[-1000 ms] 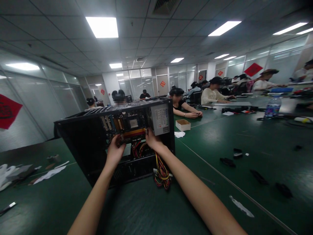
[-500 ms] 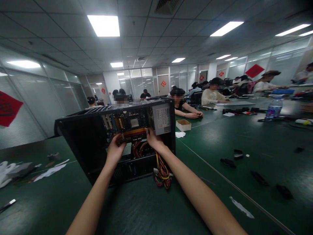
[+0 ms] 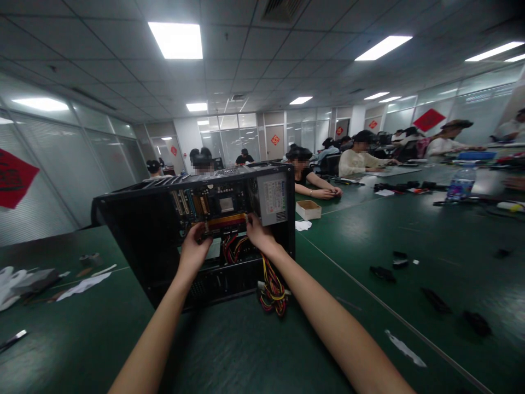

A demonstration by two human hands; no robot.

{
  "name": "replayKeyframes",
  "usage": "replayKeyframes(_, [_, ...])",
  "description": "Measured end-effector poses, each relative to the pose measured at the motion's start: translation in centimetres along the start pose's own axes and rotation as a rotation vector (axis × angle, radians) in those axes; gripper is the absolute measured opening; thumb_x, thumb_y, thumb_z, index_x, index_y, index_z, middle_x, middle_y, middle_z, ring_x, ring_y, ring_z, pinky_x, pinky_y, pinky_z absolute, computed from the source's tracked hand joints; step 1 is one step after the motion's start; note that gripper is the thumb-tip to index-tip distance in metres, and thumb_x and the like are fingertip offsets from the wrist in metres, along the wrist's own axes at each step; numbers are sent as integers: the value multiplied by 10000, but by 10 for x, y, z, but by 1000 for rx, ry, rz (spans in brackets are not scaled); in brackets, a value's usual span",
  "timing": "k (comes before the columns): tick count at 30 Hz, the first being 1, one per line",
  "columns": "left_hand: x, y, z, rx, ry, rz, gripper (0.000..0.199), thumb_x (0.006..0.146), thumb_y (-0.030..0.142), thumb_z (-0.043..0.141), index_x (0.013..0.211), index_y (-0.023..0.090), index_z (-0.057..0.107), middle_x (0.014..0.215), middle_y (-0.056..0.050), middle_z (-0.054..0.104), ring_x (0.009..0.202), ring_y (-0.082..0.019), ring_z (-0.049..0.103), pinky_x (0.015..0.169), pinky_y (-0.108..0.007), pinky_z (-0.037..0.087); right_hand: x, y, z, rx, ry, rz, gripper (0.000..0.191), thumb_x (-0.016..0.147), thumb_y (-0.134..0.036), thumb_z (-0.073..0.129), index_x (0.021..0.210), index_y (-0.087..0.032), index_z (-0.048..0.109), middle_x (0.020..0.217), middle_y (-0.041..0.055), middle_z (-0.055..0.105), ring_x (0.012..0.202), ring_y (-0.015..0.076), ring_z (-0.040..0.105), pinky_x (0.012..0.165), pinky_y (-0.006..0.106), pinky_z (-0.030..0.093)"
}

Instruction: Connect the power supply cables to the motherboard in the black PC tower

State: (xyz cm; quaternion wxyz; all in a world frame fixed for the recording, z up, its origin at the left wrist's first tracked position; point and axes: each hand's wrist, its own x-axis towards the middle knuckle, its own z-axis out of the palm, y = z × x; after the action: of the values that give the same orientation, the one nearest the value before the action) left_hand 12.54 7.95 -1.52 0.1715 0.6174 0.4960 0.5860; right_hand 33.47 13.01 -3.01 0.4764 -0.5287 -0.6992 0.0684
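Note:
An open black computer case stands on the green table, its inside towards me. Within it are a motherboard and a bank of yellow and red memory slots. My left hand is at the left end of these slots, its fingers curled and partly hidden. At their right end my right hand is closed, with thumb and finger against the slot end. What either hand pinches is too small to make out. Bundled power cables hang over the case's lower edge. Above my right hand is the power supply.
To the right of the case are a small open box and a scrap of paper. Several black parts and a plastic bottle lie or stand further right. Co-workers sit beyond. Papers lie left.
The view has shifted very slightly. Both my hands stay at the ends of the memory slots, with no clear movement of the case or parts.

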Motion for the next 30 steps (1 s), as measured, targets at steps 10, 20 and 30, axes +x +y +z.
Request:
replayKeyframes(10, [-3, 2, 1, 0, -16, 47, 478, 732, 193, 626, 1204, 165, 560, 1265, -132, 637, 1189, -261, 597, 1064, -454, 437, 3, -1, 1, 32, -33, 42, 320, 922, -134, 443, 1220, -133, 557, 1151, 132, 661, 1031, 233, 622, 898, 328, 484])
replayKeyframes(20, [-2, 2, 2, 26, 7, -8, 457, 741, 182, 608, 1194, 154, 556, 1222, -135, 657, 1148, -259, 618, 1058, -455, 439, 3, 4, 2, -12, 1, 8, 285, 905, -101, 404, 1114, -139, 595, 1044, 127, 685, 935, 235, 646, 860, 334, 490])
replayKeyframes(30, [-2, -3, 0, 72, 14, 48, 447, 746, 210, 624, 1190, 188, 578, 1209, -104, 663, 1120, -254, 629, 1026, -433, 462, 2, 6, 4, -41, 38, -22, 266, 903, -129, 424, 1114, -151, 585, 1045, 128, 679, 946, 242, 632, 865, 337, 472])
